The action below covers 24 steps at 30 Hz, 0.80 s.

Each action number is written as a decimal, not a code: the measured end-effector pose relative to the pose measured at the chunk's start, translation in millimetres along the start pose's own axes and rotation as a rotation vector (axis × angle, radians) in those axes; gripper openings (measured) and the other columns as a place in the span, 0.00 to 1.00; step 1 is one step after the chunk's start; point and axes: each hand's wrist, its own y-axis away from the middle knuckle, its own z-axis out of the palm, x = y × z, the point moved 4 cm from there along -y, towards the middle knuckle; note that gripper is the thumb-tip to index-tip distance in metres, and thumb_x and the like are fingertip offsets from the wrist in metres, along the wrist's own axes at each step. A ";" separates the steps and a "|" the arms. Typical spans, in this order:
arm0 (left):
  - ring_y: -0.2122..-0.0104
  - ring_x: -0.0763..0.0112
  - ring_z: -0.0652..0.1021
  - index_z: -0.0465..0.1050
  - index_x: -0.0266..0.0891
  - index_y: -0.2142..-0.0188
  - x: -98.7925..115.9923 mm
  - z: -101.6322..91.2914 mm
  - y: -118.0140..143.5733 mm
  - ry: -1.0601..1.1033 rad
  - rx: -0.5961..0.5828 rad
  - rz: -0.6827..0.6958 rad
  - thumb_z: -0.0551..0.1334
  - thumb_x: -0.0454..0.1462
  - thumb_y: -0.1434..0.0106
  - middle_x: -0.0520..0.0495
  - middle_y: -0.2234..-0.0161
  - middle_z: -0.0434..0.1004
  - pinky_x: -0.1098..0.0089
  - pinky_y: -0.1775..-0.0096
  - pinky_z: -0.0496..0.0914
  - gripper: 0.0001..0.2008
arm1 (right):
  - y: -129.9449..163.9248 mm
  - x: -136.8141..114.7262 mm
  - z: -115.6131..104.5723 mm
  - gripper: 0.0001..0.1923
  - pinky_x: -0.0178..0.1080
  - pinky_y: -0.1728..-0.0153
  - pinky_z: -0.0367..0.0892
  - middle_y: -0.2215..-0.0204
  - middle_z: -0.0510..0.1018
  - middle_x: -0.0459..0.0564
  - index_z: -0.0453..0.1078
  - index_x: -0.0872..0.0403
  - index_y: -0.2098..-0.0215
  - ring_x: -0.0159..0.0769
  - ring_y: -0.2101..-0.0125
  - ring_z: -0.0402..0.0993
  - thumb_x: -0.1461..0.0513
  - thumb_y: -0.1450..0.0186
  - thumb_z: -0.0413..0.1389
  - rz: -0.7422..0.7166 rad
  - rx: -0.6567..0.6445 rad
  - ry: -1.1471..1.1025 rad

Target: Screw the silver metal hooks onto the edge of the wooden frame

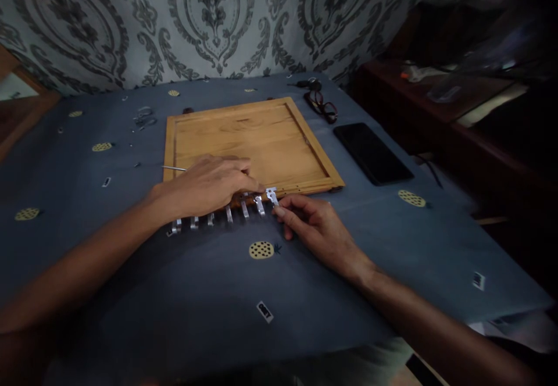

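Over the front edge of a shallow framed wooden board (235,136) rests my left hand (213,182), its index fingertip near a shiny metal hook (272,195). A thin metal rod (174,168), like a screwdriver shaft, sticks out leftward from my left hand; the rest of it is hidden behind the fingers. My right hand (309,223) pinches the lower end of that hook between thumb and index finger, and the hook's top plate lies against the frame edge. Several similar metal hooks (229,214) hang in a row along this edge, partly below my left hand.
A black phone (372,153) lies to the right of the board. Eyeglasses (322,107) and a dark item with a thin tip (308,84) lie behind it. Small metal pieces (145,117) are at the back left. Past the table's right edge stands dark red furniture (370,86).
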 end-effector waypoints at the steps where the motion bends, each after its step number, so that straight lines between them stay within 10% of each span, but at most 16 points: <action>1: 0.64 0.73 0.75 0.78 0.54 0.54 0.0 -0.3 -0.1 0.001 0.006 0.006 0.55 0.28 0.35 0.52 0.60 0.76 0.70 0.71 0.55 0.20 | 0.0 -0.1 -0.1 0.13 0.36 0.75 0.62 0.83 0.68 0.40 0.68 0.51 0.71 0.29 0.81 0.66 0.52 0.34 0.56 0.000 0.002 -0.003; 24: 0.65 0.73 0.74 0.77 0.51 0.52 2.2 2.8 -2.3 0.029 -0.004 0.014 0.54 0.31 0.31 0.50 0.60 0.75 0.71 0.71 0.53 0.17 | 5.9 0.1 -2.2 0.11 0.34 0.75 0.67 0.80 0.73 0.42 0.74 0.52 0.69 0.30 0.80 0.71 0.53 0.35 0.58 0.018 0.088 0.019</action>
